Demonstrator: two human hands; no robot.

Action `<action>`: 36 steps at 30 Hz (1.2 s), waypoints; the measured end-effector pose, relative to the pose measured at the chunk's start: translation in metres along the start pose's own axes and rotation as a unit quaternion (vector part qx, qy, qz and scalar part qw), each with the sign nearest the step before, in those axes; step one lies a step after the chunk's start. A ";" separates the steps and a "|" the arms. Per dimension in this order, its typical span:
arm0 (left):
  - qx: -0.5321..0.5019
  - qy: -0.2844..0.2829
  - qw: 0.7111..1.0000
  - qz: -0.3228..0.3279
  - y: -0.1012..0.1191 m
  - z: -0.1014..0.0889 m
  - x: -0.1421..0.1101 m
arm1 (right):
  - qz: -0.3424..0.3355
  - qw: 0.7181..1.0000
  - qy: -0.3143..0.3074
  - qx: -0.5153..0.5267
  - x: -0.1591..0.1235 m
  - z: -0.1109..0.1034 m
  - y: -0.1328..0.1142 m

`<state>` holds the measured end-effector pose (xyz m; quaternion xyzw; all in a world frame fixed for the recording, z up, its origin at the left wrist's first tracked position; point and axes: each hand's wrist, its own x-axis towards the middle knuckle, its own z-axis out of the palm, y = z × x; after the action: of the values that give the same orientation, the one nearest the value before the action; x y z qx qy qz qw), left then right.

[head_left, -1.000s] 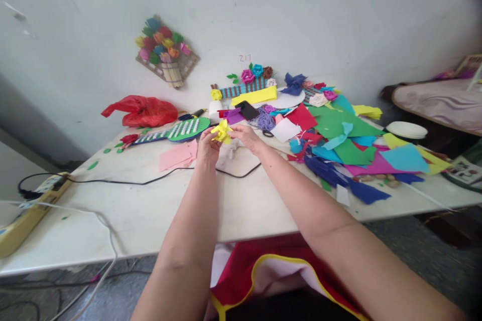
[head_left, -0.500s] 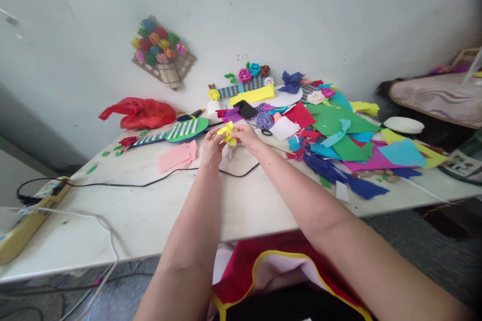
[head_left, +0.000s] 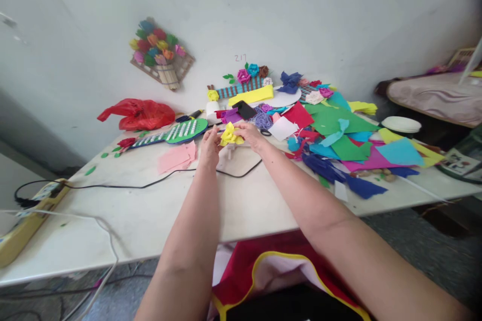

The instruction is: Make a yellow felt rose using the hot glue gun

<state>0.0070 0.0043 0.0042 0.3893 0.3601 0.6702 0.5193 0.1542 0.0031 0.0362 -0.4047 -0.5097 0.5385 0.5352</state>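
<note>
A small yellow paper flower [head_left: 230,135] with ruffled petals is held up over the table between my two hands. My right hand [head_left: 249,136] pinches its right side between thumb and fingers. At the flower's left edge, the fingertips of my left hand [head_left: 210,146] close on it, partly hidden by the petals. Just beneath the flower lies a whitish object [head_left: 227,154], perhaps a glue gun, with a black cord [head_left: 173,174] near it. Pink paper sheets [head_left: 177,157] rest left of my left hand.
Coloured paper pieces [head_left: 341,123] crowd the table's right side. A green woven paper piece [head_left: 187,131] and a red plastic bag [head_left: 145,114] lie back left. A phone [head_left: 244,110] lies behind my hands. A power strip [head_left: 32,223] is at the left edge.
The yellow flower has turned a little, and its petals look more spread. My left fingers have shifted slightly outward on its left side; my right hand still holds it.
</note>
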 end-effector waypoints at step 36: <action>0.073 -0.071 0.994 0.033 0.005 0.001 -0.008 | -0.041 0.992 -0.079 -0.086 0.009 -0.013 0.007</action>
<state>0.0075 -0.0047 0.0080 0.4840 0.3574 0.6298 0.4914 0.1651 0.0139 0.0284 -0.3847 -0.6108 0.5006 0.4778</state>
